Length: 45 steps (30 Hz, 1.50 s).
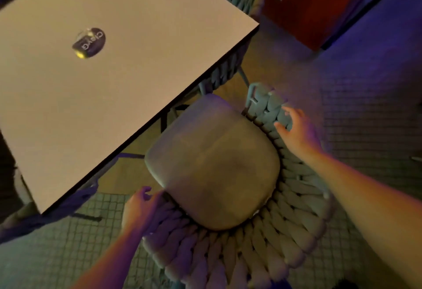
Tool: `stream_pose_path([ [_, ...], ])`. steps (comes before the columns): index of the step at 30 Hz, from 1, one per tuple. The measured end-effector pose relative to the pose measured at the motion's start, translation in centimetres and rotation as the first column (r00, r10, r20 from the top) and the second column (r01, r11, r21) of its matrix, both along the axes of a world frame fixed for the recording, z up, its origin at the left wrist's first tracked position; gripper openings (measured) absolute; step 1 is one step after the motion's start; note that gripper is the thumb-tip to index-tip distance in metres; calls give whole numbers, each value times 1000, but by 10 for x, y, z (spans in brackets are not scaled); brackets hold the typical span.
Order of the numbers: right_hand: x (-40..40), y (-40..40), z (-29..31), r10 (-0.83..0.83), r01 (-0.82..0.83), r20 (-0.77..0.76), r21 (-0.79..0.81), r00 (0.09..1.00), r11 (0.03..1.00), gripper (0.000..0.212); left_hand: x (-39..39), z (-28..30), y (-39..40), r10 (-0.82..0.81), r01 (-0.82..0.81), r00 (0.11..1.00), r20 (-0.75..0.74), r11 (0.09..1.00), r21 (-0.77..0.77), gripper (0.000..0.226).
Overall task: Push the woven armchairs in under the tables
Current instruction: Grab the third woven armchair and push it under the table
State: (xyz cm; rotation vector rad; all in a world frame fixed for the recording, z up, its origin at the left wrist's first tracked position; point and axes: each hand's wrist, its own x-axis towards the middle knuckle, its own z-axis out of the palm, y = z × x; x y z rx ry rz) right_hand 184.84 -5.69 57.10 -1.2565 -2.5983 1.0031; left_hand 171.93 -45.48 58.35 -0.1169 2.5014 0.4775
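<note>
Head view: left hand (140, 208), right hand (296, 126) each curled on woven armchair (285, 238) arms.

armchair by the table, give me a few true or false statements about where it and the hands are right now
1. The left hand is on the woven armchair's arm. True.
2. The right hand rests on the table. False: it is on the chair's other woven arm.
3. The seat cushion lies fully under the table. False: nearly all of it shows.
4. A round dark object sits on the table. True.
</note>
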Motion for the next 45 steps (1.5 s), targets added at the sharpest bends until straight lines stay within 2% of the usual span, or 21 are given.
stream_pose_path([
  [7, -15, 4, 6, 210, -210, 88, -7, 974, 978, 54, 29, 6, 2, 162, -157, 982, -91, 985, 67, 44],
  [11, -7, -4, 5, 254, -264, 171, 38, 952, 964, 56, 48, 5, -9, 214, -199, 963, -166, 975, 103, 28],
  [14, 14, 1, 8, 233, -272, 313, 88, 921, 958, 63, 66, -4, -38, 301, -308, 942, -149, 951, -26, 50],
  [16, 30, 12, 6, 208, -271, 388, 114, 898, 956, 69, 77, -14, -59, 407, -420, 903, -135, 903, -88, 66],
  [20, 48, 36, -3, 211, -267, 472, 55, 856, 962, 84, 95, -31, -79, 574, -575, 818, 45, 817, 41, 95],
  [22, 48, 44, -11, 224, -272, 496, 26, 839, 962, 87, 96, -33, -73, 597, -613, 789, 146, 778, 134, 92],
  [24, 44, 53, -20, 236, -279, 494, 14, 837, 960, 90, 94, -40, -64, 593, -608, 794, 139, 779, 150, 81],
  [30, 33, 81, -38, 295, -325, 474, -19, 830, 946, 92, 114, -49, -54, 628, -633, 773, 92, 773, 44, 63],
  [38, 50, 81, -30, 356, -365, 449, -70, 819, 928, 90, 163, -51, -56, 679, -684, 729, 87, 729, 34, 71],
  [41, 68, 74, -30, 340, -350, 448, -63, 827, 935, 91, 165, -53, -63, 676, -679, 733, 71, 733, 35, 66],
  [45, 74, 64, -32, 313, -315, 431, -70, 846, 947, 90, 154, -54, -76, 663, -666, 745, 69, 744, 53, 76],
])
